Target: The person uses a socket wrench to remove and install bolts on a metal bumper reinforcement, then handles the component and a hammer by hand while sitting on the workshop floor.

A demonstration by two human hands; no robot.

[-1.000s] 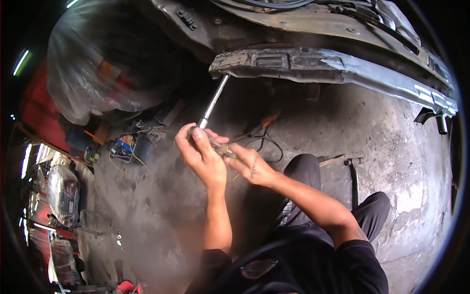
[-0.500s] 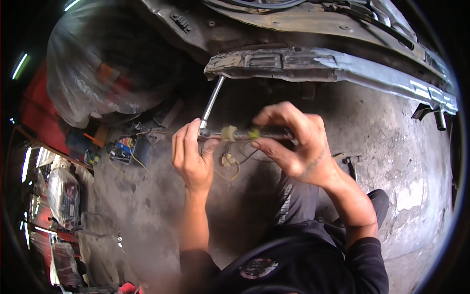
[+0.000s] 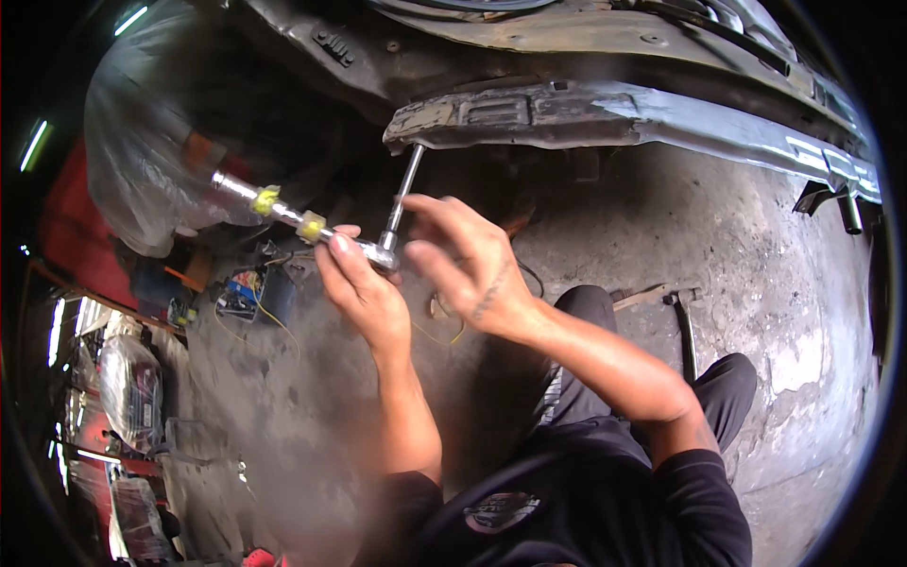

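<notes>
A ratchet wrench (image 3: 283, 215) with yellow wrappings on its shiny handle points to the upper left. My left hand (image 3: 364, 298) grips it near its head, the thumb lying along the handle. From that head a silver extension bar (image 3: 407, 184) runs up to the underside of the grey metal beam (image 3: 567, 121); its far end is hidden there. Close to the right of the bar is my right hand (image 3: 477, 269), fingers apart and a little blurred, holding nothing. Whether a fingertip touches the bar, I cannot tell.
Above the beam spreads worn vehicle bodywork (image 3: 529, 38). A plastic-covered bulk (image 3: 142, 132) stands at the far left, near an open box (image 3: 255, 295) with wires. A hammer (image 3: 685, 326) lies on the concrete floor (image 3: 789, 378) to the right of my knee.
The ratchet handle has swung from pointing right to pointing upper left. My right hand has come off the handle and moved left, close to the extension bar. My left hand still grips near the head.
</notes>
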